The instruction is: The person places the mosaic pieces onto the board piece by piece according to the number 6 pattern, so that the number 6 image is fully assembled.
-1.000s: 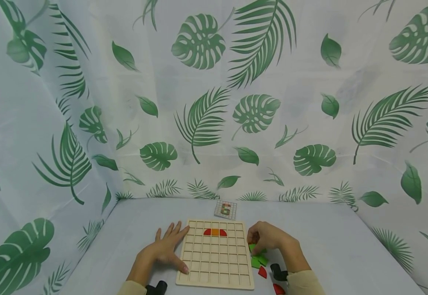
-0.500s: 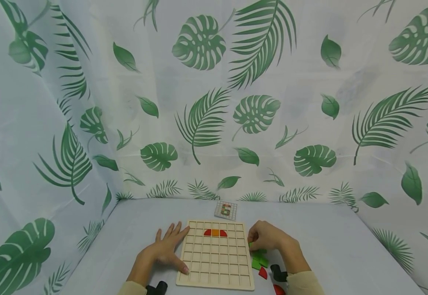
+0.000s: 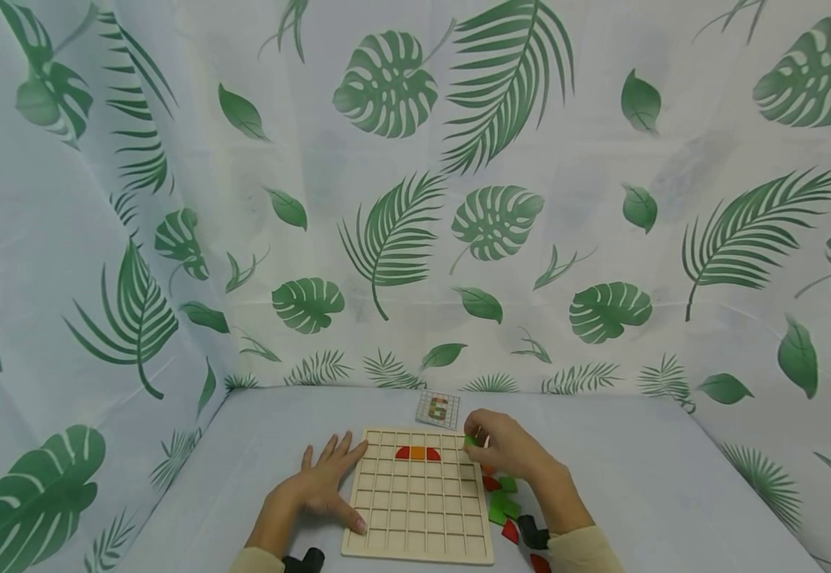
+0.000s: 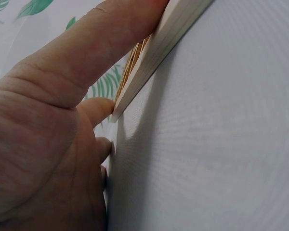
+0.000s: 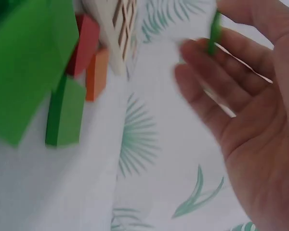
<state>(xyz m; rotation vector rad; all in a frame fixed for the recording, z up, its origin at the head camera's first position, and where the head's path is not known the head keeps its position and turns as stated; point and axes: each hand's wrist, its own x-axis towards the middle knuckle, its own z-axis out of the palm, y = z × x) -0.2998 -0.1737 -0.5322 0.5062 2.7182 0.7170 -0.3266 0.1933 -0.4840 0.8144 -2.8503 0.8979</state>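
A square wooden grid board [image 3: 415, 509] lies on the table. In its second row an orange square tile [image 3: 418, 453] sits between two red rounded tiles, the left one [image 3: 403, 453] and the right one [image 3: 433, 454]. My left hand [image 3: 318, 484] has its fingers spread at the board's left side, thumb on the lower edge and index fingertip near the top corner; the left wrist view shows the thumb over the wooden rim [image 4: 149, 62]. Above the board's upper right edge, my right hand [image 3: 512, 452] pinches a thin green tile [image 5: 214, 32] between thumb and fingers.
Loose green tiles [image 3: 504, 507] and red tiles [image 3: 510, 531] lie along the board's right side, with an orange tile [image 5: 96, 74] among them. Behind the board lies a small gridded card [image 3: 438, 408] with a coloured pattern. A leaf-printed cloth [image 3: 415, 239] hangs behind the table.
My right hand has lifted a green tile from the loose pile and moved up and left to the board's upper right edge. The left hand stays in place.
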